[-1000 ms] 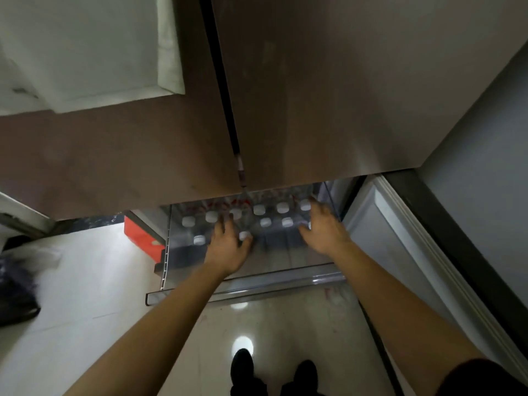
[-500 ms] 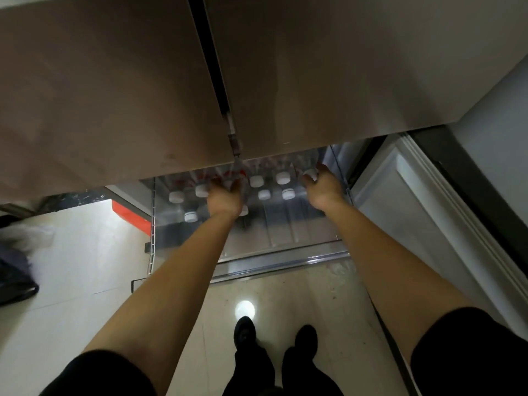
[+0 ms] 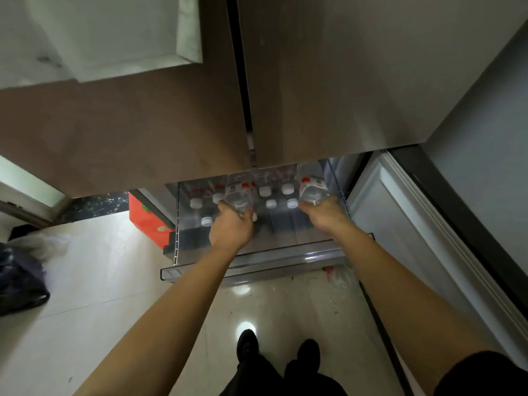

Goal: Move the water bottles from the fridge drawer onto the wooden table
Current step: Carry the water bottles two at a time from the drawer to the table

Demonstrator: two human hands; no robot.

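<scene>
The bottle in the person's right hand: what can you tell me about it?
The bottle is clear plastic with a red and white label around its body. It is tipped so its rounded bottom faces the camera, and its cap cannot be seen. The right hand grips it from below, above the open fridge drawer, just under the edge of the fridge doors. Other bottles with white caps stand upright in the drawer beneath it.
</scene>
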